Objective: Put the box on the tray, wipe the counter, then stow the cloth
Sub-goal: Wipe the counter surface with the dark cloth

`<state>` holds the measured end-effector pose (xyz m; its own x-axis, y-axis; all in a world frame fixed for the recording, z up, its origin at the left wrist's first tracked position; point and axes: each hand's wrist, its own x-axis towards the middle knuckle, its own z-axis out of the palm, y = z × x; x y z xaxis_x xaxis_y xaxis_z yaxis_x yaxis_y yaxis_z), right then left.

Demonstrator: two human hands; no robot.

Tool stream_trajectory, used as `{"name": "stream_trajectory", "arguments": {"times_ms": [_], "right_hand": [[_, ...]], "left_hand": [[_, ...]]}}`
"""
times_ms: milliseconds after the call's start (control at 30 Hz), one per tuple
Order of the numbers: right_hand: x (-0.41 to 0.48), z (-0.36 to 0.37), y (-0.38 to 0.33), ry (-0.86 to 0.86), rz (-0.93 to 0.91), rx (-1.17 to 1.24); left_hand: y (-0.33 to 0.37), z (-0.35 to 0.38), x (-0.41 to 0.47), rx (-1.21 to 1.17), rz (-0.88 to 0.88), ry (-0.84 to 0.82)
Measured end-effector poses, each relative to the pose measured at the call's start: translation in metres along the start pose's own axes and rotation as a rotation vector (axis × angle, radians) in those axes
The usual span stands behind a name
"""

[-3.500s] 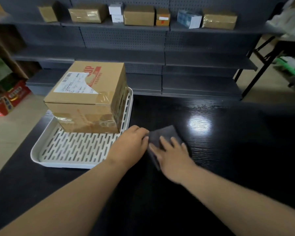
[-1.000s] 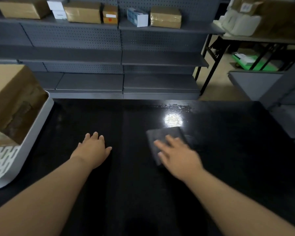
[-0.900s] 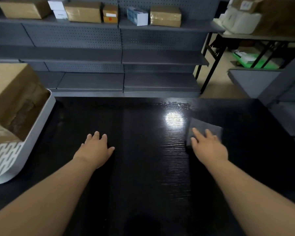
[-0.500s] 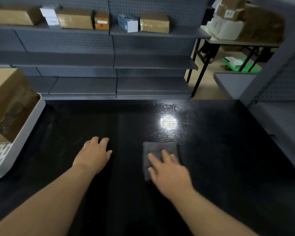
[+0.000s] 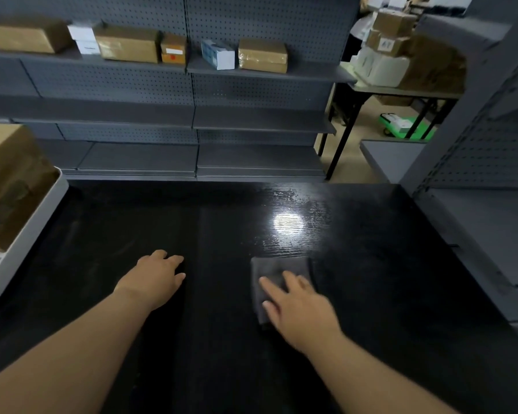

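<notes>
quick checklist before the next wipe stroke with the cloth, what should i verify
1. The brown cardboard box sits in the white slotted plastic tray: ok.
2. The right hand lies flat on the folded dark grey cloth, fingers straight: ok.
3. The cloth lies flat on the black wood-grain counter: ok.
4. The left hand rests on the counter, apart from the cloth: ok.
5. Whole counter wiped: cannot tell.
6. Spot for stowing the cloth: cannot tell.

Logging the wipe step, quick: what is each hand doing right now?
Left hand: open, resting flat on the counter, holding nothing.
Right hand: open, fingers pressing the grey cloth onto the counter.
</notes>
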<state>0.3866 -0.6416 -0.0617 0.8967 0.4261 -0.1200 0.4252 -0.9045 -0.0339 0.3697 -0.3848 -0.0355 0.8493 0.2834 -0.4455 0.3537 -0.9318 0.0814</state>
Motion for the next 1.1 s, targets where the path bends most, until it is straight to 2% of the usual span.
{"name": "stream_trajectory", "arguments": {"times_ms": [100, 200, 300, 400, 467, 500, 567, 600, 667, 733, 800, 867, 933, 967, 1033, 1100], "right_hand": [[0.013, -0.002, 0.031, -0.077, 0.242, 0.002], [0.006, 0.000, 0.002, -0.060, 0.362, -0.022], [-0.015, 0.024, -0.050, -0.021, 0.252, 0.023], [-0.041, 0.015, -0.114, -0.197, -0.017, 0.089], [-0.044, 0.022, -0.138, -0.359, -0.245, 0.035], [-0.047, 0.021, -0.134, -0.319, -0.312, 0.061], [-0.051, 0.020, -0.111, -0.067, -0.352, 0.102], [-0.055, 0.020, -0.095, -0.115, -0.300, 0.131], [-0.048, 0.014, -0.053, -0.022, -0.151, 0.074], [-0.037, 0.005, -0.010, 0.066, 0.095, 0.001], [-0.031, -0.002, 0.012, 0.011, 0.304, 0.013], [-0.028, -0.003, 0.003, -0.037, 0.470, 0.069], [-0.030, 0.006, -0.039, -0.102, 0.557, 0.075], [-0.035, 0.012, -0.067, -0.102, 0.544, 0.055], [-0.053, 0.027, -0.129, -0.017, 0.397, 0.072], [-0.077, 0.019, -0.188, -0.063, 0.132, 0.129]], "left_hand": [[-0.002, 0.001, -0.005, 0.003, -0.010, 0.004], [-0.006, 0.003, -0.011, 0.012, -0.026, 0.044], [-0.012, 0.005, -0.014, 0.034, -0.072, 0.098], [-0.017, 0.006, -0.018, 0.062, -0.098, 0.128], [-0.021, 0.006, -0.019, 0.070, -0.086, 0.138], [-0.023, 0.006, -0.020, 0.071, -0.076, 0.146], [-0.028, 0.008, -0.023, 0.072, -0.055, 0.170], [-0.030, 0.010, -0.025, 0.072, -0.049, 0.180], [-0.033, 0.013, -0.032, 0.077, -0.036, 0.189], [-0.037, 0.015, -0.039, 0.074, -0.011, 0.187], [-0.042, 0.016, -0.046, 0.070, 0.018, 0.182], [-0.050, 0.016, -0.053, 0.060, 0.033, 0.178], [-0.059, 0.016, -0.060, 0.051, 0.041, 0.180], [-0.063, 0.016, -0.062, 0.047, 0.046, 0.185], [-0.071, 0.018, -0.067, 0.034, 0.045, 0.192], [-0.078, 0.019, -0.070, 0.020, 0.039, 0.193]]}}
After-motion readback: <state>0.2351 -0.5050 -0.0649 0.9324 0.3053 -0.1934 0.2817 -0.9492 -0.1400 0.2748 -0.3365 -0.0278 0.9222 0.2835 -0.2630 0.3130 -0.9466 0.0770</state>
